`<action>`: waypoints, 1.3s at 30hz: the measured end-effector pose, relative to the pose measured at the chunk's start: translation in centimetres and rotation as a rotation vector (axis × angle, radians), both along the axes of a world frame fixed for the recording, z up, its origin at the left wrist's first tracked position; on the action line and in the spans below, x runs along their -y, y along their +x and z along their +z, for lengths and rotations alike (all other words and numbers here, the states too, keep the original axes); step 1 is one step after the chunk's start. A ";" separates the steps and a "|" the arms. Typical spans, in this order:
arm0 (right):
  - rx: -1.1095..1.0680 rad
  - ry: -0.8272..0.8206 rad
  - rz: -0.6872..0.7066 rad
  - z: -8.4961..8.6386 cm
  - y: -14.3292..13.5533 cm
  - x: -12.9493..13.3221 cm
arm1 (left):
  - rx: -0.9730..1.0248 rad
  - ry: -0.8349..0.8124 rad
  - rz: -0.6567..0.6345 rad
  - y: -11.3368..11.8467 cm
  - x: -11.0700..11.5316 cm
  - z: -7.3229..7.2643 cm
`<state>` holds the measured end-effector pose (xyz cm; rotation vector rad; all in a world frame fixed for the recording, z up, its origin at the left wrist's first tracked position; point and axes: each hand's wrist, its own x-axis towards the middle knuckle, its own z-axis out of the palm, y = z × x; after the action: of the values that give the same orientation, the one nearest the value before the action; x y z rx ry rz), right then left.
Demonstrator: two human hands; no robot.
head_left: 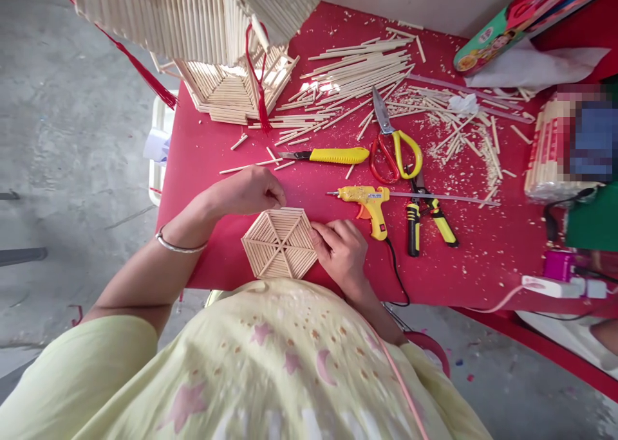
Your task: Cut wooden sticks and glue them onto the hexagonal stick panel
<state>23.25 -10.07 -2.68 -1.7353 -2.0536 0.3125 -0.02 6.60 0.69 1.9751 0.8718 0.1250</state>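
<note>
Red tassels [157, 87] are being displayed at the far left, hanging from a large structure [154, 28] of pale sticks that is taking up the far-left corner of a red table [203, 163]. Nearer, a silver bracelet [181, 244] is being worn on the left wrist. The left hand [251, 189] is being held with fingers curled narrow at the far edge of a hexagonal stick panel [280, 244]; whether anything is being pinched there cannot be told. The panel, with six spokes meeting at its middle, is being positioned at the table's near edge, close to a pale yellow shirt [299, 356]. Its right edge is being gripped between the thumb and fingers of the right hand [344, 247].

Beyond the hands, a yellow utility knife [340, 155] is lying near a spread of loose sticks [357, 73]. Farther right, a yellow glue gun [369, 199] is being fed by a clear glue stick [444, 198], while scissors [386, 121] and black-and-yellow pliers [413, 228] are lying nearby, surrounded by scattered chips. At the far right, a green box [492, 41] is being filled with long items; nearer, a bundle of sticks [545, 150] is being shown in clear wrapping.
</note>
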 end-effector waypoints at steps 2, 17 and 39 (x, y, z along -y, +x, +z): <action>-0.005 0.010 0.004 0.0 0.0 0.0 | 0.003 -0.006 -0.001 0.0 0.0 0.1; -0.056 0.068 0.009 -0.5 0.0 0.0 | -0.016 0.168 -0.111 -0.1 0.5 0.5; -0.057 0.053 0.014 -0.5 0.0 0.0 | 0.128 0.121 -0.187 0.3 0.4 0.1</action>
<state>23.23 -10.06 -3.17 -1.6626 -2.0164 0.3051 0.33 6.20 0.76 2.1253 0.6062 0.1972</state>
